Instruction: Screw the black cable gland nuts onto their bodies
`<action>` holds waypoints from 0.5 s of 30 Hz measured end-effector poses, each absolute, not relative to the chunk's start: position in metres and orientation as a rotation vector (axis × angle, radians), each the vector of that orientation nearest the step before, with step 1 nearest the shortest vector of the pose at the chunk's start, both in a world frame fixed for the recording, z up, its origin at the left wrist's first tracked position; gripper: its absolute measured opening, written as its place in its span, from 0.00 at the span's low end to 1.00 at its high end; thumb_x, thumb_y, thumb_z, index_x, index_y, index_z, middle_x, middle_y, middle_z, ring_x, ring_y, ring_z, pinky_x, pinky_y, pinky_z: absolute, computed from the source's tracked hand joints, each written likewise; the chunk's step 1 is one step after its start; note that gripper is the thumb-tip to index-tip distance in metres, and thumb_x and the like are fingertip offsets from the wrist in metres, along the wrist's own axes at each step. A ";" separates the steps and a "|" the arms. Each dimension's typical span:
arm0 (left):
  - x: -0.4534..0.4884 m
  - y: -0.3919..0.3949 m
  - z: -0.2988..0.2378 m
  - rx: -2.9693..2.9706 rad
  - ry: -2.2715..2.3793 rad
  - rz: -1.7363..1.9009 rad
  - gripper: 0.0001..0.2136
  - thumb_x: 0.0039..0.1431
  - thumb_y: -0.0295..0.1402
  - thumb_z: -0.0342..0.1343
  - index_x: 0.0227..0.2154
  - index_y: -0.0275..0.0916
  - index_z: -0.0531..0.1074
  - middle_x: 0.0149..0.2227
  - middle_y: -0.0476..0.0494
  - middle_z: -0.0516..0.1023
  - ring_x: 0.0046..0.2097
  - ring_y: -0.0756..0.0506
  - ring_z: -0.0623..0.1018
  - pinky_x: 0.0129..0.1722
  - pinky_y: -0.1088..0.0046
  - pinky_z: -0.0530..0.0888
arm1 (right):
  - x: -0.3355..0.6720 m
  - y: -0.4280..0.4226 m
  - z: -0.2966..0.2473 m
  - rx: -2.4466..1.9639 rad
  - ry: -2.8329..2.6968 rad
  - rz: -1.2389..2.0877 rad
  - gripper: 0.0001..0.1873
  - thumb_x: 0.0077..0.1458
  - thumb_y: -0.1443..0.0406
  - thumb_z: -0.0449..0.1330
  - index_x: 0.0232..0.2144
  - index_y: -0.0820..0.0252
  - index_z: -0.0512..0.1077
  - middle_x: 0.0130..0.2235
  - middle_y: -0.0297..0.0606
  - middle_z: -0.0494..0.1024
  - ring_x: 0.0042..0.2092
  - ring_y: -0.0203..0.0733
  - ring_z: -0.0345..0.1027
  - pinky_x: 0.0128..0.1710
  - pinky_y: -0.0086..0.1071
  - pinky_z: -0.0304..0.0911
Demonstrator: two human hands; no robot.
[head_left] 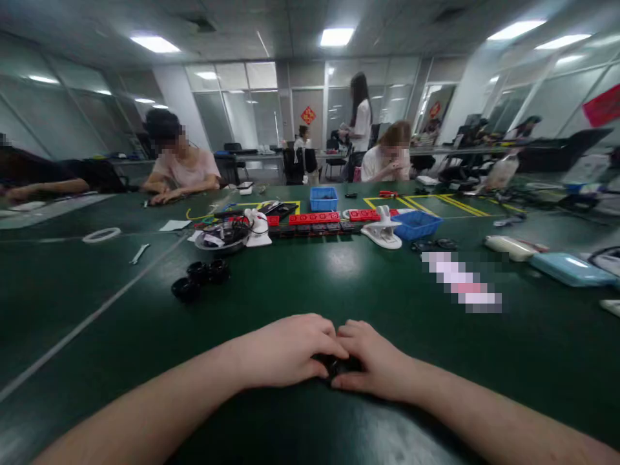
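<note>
Because fingers (330,346) mostly cover it, the small black piece (336,369) at the near side of the green counter (271,426) is hard to identify; the left hand (303,349) and right hand (372,358) meet, palms down, thumbs inward, pinching it, their forearms (179,395) cut off below.

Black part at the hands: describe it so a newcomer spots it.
On the green table, find where the left hand and right hand meet. The black part sits between their fingers, mostly hidden. Unlike the loose cluster of round black parts farther off to the left, it is the one the hands surround.
</note>
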State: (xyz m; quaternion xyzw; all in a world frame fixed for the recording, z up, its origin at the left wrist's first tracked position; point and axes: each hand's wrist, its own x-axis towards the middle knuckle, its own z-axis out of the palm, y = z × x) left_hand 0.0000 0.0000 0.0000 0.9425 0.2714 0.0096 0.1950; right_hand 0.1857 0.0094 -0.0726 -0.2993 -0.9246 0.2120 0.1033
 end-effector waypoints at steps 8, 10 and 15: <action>0.006 -0.008 -0.008 2.675 1.129 0.011 0.15 0.47 0.42 0.61 0.36 0.40 0.73 0.31 0.46 0.74 0.35 0.43 0.74 0.34 0.70 0.68 | 0.179 0.009 -0.065 -0.880 -2.719 0.630 0.18 0.47 0.55 0.60 0.37 0.60 0.71 0.31 0.36 0.70 0.35 0.39 0.60 0.36 0.33 0.53; 0.011 -0.008 -0.015 2.685 1.277 0.004 0.16 0.46 0.44 0.61 0.32 0.36 0.73 0.30 0.44 0.74 0.35 0.42 0.74 0.34 0.67 0.68 | 0.180 0.012 -0.068 -0.872 -2.714 0.610 0.18 0.48 0.54 0.60 0.36 0.61 0.70 0.32 0.37 0.70 0.35 0.39 0.60 0.36 0.33 0.53; 0.026 -0.009 -0.034 2.724 1.490 0.005 0.18 0.48 0.46 0.58 0.29 0.32 0.72 0.29 0.41 0.75 0.34 0.40 0.74 0.34 0.64 0.69 | 0.184 0.019 -0.077 -0.845 -2.715 0.567 0.16 0.47 0.56 0.61 0.33 0.62 0.70 0.32 0.37 0.70 0.34 0.38 0.60 0.35 0.32 0.54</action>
